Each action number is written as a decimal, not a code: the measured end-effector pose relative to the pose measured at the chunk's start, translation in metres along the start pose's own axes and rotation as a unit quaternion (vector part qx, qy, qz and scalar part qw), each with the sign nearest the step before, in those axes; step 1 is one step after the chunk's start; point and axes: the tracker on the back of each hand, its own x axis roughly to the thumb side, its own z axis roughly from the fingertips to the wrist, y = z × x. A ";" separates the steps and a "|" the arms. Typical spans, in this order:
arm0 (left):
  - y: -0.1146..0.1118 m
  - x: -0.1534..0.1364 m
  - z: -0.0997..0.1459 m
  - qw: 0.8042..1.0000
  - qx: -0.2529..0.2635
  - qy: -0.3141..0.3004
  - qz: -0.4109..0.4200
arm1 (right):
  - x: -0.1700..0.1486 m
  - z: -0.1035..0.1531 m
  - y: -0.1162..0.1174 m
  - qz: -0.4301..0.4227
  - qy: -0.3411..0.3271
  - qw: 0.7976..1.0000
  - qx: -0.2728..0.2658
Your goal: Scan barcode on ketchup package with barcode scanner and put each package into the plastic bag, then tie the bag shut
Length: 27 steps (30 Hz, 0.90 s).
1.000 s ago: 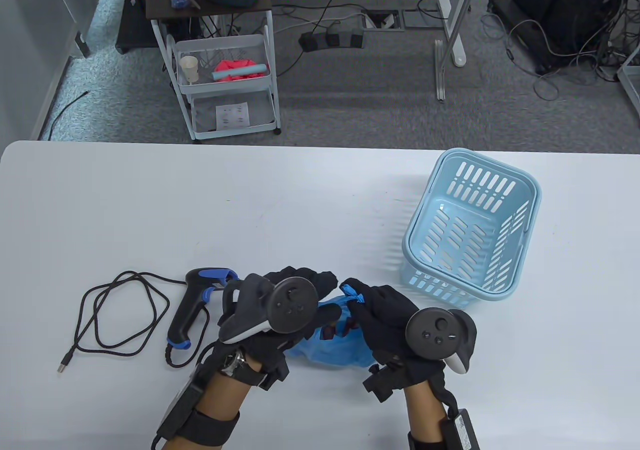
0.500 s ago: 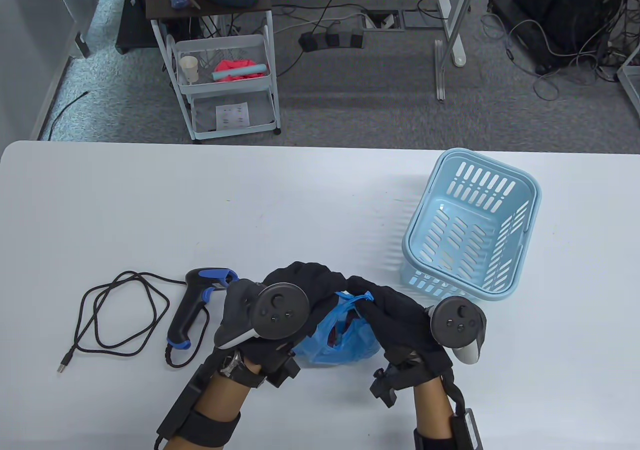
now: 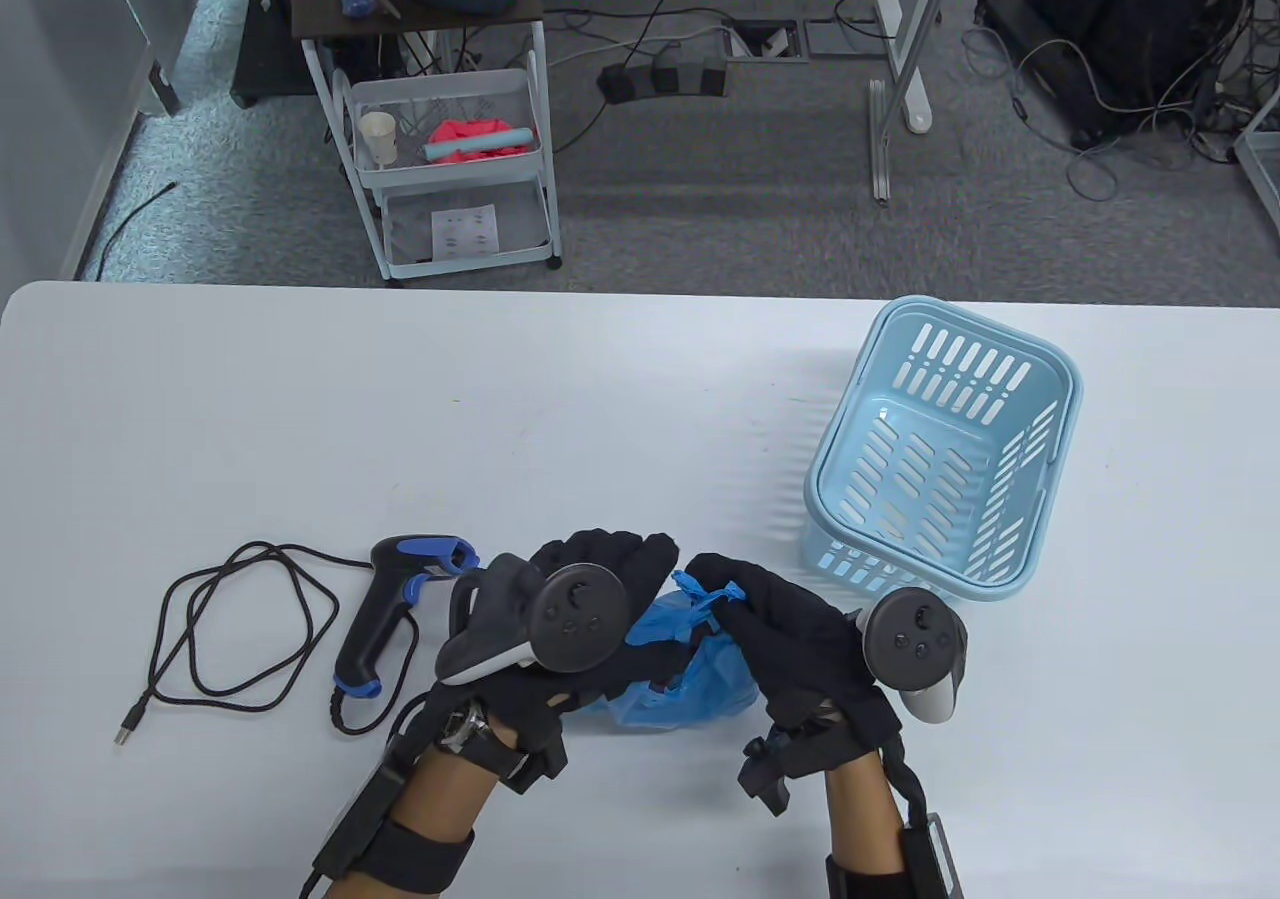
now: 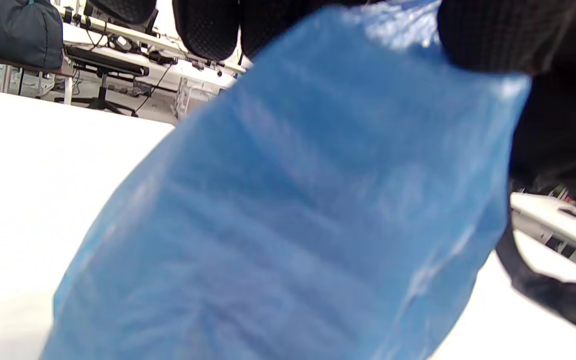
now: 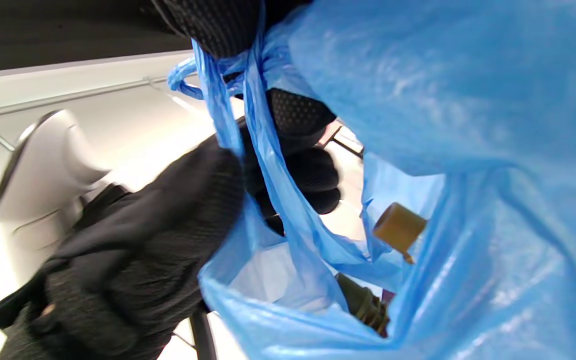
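The blue plastic bag (image 3: 712,677) lies on the table near the front edge, between both gloved hands. My left hand (image 3: 625,559) curls over the bag's left handle, and the bag (image 4: 288,225) fills the left wrist view. My right hand (image 3: 712,579) pinches a twisted blue handle (image 3: 715,594) at the bag's top. In the right wrist view the handle strips (image 5: 248,125) run up into my fingertips (image 5: 218,25), and a brown cap of a ketchup package (image 5: 399,227) shows inside the bag. The barcode scanner (image 3: 385,609) lies to the left, untouched.
A light blue slotted basket (image 3: 1040,459) stands at the right, with nothing visible in it. The scanner's black cable (image 3: 230,629) loops at the front left. The white table (image 3: 500,419) stretches away behind the hands.
The left hand has shifted right and over the bag's mouth, hiding the red contents seen half a second ago. The bag's handles are bunched closer together between the hands.
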 end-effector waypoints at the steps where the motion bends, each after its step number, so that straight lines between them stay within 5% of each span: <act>1: -0.003 0.002 -0.004 1.000 -0.004 0.002 0.006 | 0.001 0.000 0.000 0.003 -0.003 1.000 0.012; 12: -0.006 -0.003 -0.013 0.995 -0.021 -0.008 0.094 | 0.003 -0.001 0.000 0.012 -0.011 0.998 0.060; 27: -0.005 -0.016 -0.015 0.971 -0.101 -0.068 0.205 | 0.010 0.002 0.005 0.125 -0.014 0.992 -0.030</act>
